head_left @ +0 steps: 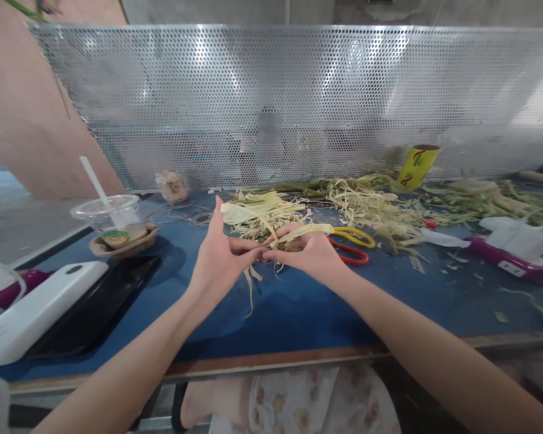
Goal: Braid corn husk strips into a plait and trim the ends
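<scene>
Along the left edge of the blue tabletop (289,313) lie a white device (31,313) and a black tray (95,307), with a plastic cup (108,214) and straw in a paper holder behind them. All of these are well apart from the work. Near the middle, the left hand (217,259) has its thumb raised and its fingertips pinched against those of the right hand (310,253). Both hands grasp a pale husk strip (298,232), which runs over the right knuckles, and thin strands hang below where the fingers meet. It looks like a twisting or splitting step. Going on would call for a steady pinch on both sides, since the strip looks thin and easily torn. A husk heap (262,214) lies just behind the hands. The scissors (353,244) lie just beside the right hand, close enough to snag. Further right are loose shreds (371,205), a yellow roll (419,166) against the perforated screen (298,90), and a purple-and-white tool (507,256) near the right edge.
</scene>
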Demonstrator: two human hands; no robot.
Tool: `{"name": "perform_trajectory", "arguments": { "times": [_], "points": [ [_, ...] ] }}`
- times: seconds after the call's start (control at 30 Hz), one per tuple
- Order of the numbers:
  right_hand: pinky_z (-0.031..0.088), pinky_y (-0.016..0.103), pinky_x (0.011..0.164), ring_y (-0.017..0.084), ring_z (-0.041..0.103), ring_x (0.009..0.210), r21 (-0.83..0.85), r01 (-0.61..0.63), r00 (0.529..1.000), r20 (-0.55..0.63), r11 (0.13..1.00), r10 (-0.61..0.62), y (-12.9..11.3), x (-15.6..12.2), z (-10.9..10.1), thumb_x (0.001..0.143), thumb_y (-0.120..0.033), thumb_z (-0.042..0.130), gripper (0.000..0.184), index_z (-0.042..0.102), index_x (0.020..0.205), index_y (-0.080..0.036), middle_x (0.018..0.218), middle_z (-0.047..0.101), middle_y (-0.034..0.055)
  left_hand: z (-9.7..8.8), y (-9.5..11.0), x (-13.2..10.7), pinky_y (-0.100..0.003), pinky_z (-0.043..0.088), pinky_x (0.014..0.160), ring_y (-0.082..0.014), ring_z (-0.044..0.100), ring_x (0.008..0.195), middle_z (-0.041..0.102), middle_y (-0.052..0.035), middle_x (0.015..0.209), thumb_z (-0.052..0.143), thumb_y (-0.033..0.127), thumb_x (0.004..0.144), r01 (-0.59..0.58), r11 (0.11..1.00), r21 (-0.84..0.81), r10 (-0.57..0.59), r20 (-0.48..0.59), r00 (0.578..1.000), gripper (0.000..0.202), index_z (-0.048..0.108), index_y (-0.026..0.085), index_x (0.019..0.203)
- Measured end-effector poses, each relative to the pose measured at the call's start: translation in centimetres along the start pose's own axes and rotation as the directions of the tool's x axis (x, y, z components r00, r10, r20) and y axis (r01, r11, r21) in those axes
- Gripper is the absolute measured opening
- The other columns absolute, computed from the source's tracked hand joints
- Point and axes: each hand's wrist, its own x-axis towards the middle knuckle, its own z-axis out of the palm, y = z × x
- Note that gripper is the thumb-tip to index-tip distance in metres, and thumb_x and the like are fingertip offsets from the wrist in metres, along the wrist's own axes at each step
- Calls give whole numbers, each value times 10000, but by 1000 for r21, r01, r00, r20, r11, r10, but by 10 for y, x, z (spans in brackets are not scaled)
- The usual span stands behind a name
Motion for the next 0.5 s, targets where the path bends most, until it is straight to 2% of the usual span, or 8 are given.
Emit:
{"name": "perform_trajectory", "arguments": {
  "times": [0.13, 0.33, 0.43, 0.5],
  "points": [
    [481, 246, 586, 137, 619, 647, 14, 56, 991, -121, 998, -54, -1, 1, -2, 591, -313, 702, 202, 615, 701, -168, 743, 657, 22, 2, 0, -3, -286, 516, 660, -185, 676, 583, 719, -5, 636, 754, 129, 558, 7, 994, -105, -7, 5, 1000, 1232, -157, 201, 1384],
    [307, 203, 394, 51, 407, 407, 40, 81, 985, -155, 996, -74, -7, 7, -9, 572, -353, 727, 261, 579, 540, -141, 488, 532, -28, -2, 6, -3, -279, 516, 646, -199, 681, 599, 727, -41, 670, 761, 139, 560, 70, 990, -119, -67, 31, 997, 1234, -156, 175, 1383],
    [225, 197, 354, 28, 323, 358, 117, 50, 997, -71, 992, -42, -4, 8, -10, 605, -403, 705, 296, 589, 572, -134, 476, 521, -30, -4, 7, -4, -278, 515, 639, -184, 674, 584, 719, -32, 638, 741, 168, 599, 92, 990, -109, -84, 76, 994, 1206, -183, 154, 1374],
    [195, 197, 343, 21, 291, 335, 161, 12, 1000, 7, 987, -13, -3, 8, -10, 677, -471, 628, 345, 615, 658, -126, 496, 541, -17, -5, 6, -3, -280, 518, 628, -161, 662, 566, 725, -43, 711, 725, 174, 623, 98, 987, -131, -83, 117, 990, 1208, -236, 170, 1355]
  ]
}}
